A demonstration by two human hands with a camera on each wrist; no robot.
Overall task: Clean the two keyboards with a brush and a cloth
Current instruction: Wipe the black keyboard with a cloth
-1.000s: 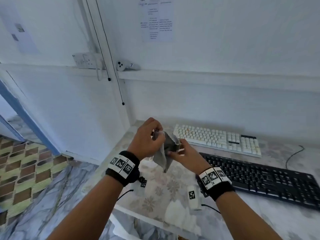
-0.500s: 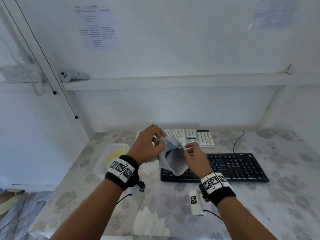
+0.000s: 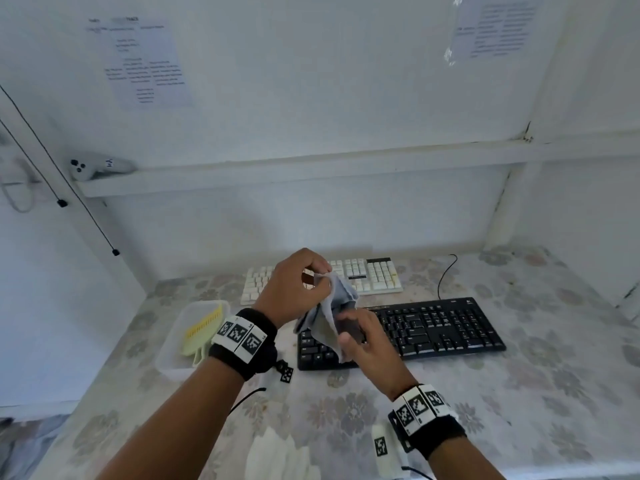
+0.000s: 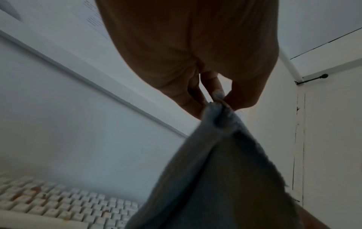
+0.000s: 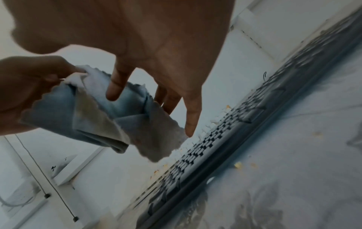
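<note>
Plain home desk nook; floral tablecloth [image 3: 519, 393]; white walls; taped paper notices [image 3: 145, 64]

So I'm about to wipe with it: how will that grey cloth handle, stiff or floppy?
Probably floppy: the grey cloth hangs in soft folds from the left hand's pinch. Likely light, since a fingertip pinch holds it up. Its loose corner droops by the right hand, so it may need bunching before it will press firmly on the keys.

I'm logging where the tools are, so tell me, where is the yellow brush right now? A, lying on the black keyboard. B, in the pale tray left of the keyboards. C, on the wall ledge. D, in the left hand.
B: the yellow brush lies inside the pale tray, left of the black keyboard, while the left hand pinches only the cloth.
</note>
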